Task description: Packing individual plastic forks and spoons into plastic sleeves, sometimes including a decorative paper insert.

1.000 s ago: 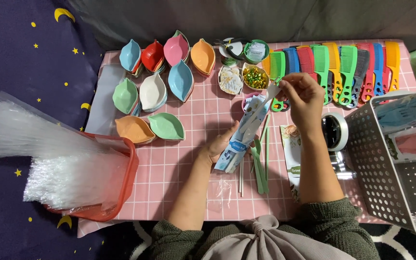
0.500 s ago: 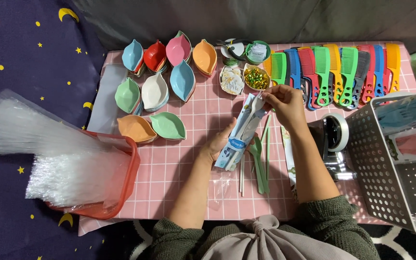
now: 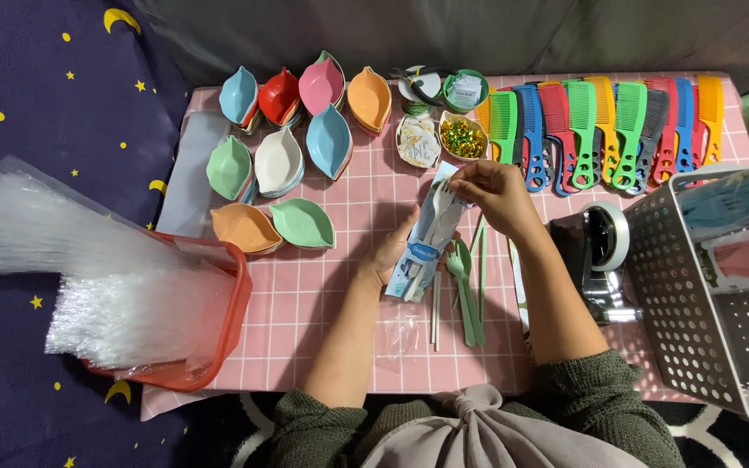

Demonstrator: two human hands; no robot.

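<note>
Left hand [image 3: 389,256] cups the clear cutlery packet [image 3: 427,236] from below; right hand [image 3: 494,192] pinches its top end shut; green utensils [image 3: 466,282] lie beside.

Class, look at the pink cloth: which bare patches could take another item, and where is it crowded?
Bare: the cloth between the green dish and the left hand, and its near edge beside the red tub. Crowded: the far edge, with dishes and combs.

A pink checked tablecloth [image 3: 348,199] carries leaf-shaped dishes [image 3: 301,223], combs [image 3: 582,121], a tape dispenser [image 3: 600,251] and green cutlery [image 3: 464,286].
</note>
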